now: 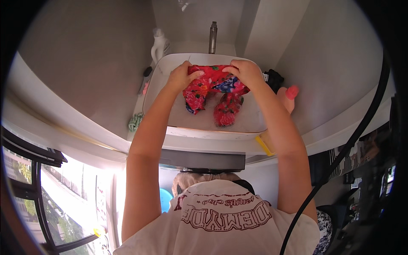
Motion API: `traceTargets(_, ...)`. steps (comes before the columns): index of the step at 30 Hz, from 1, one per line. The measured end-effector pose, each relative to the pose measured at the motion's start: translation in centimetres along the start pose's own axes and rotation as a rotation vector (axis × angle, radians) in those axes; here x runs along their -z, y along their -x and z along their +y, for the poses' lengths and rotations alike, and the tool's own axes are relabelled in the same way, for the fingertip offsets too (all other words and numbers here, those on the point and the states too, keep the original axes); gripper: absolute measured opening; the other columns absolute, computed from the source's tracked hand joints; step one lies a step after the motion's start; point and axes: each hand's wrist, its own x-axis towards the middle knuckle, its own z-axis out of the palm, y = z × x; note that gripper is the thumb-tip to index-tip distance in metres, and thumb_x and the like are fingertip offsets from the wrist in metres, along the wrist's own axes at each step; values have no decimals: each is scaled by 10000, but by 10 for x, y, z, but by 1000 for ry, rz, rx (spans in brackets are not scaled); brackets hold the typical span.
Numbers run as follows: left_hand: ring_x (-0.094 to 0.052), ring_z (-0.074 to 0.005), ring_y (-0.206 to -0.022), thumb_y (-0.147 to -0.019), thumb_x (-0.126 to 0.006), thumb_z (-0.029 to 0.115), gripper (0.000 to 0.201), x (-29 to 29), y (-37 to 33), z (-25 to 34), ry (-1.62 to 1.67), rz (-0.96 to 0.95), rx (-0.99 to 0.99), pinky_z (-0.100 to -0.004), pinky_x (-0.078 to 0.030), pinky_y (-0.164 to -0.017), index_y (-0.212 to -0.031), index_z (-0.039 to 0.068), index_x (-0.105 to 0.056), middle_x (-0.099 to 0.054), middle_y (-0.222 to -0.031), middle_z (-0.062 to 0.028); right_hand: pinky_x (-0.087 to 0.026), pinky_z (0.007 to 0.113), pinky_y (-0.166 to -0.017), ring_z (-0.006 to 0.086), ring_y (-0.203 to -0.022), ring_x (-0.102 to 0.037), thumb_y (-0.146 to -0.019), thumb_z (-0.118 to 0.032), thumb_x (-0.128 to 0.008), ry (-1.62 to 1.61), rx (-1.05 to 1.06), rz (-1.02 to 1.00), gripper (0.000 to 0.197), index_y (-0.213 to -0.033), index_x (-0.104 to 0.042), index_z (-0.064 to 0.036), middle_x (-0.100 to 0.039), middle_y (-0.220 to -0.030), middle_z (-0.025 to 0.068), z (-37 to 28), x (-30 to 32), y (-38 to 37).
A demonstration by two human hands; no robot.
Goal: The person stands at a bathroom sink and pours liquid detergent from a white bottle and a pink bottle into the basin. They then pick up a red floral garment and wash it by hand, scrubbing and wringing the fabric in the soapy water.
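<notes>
A red floral garment (pixel 219 78) is stretched between my two hands above a white sink (pixel 163 102). My left hand (pixel 183 76) grips its upper left edge, thumb on the near side. Opposite it, my right hand (pixel 246 73) pinches the upper right edge. The cloth hangs in two parts, like legs or sleeves, and its lower ends reach down toward the cloudy, sudsy water in the basin. I cannot tell exactly which kind of garment it is.
Behind the sink stands a grey metal faucet (pixel 213 37). A white bottle (pixel 159 45), a dark-handled brush (pixel 146 75) and a green cloth (pixel 135 122) lie along the left. At right are a black item (pixel 274 78), a pink-capped bottle (pixel 290 94) and a yellow-edged object (pixel 265 144).
</notes>
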Motion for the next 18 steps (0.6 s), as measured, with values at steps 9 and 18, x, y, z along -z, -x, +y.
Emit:
traceTargets(9,-637,-303,-779,-681,-694,575,579,-1,9,-20,-68,189,-32,-384,-469,-751,-849,33,-576,-655,-797,-158,-470,382,-720,285,-793,-608,-789,-520,-610,236,-100,-514,489,-969,-665,-69,-651,-861,134,6,15,6)
traceTargets(18,-604,-331,-625,-621,-712,611,612,10,20,-34,-78,291,18,-412,-481,-636,-761,33,-566,-606,-624,-129,-429,238,-713,78,-758,-499,-925,-352,-540,-647,-248,-195,371,-972,-616,9,-575,-801,-14,24,16,16)
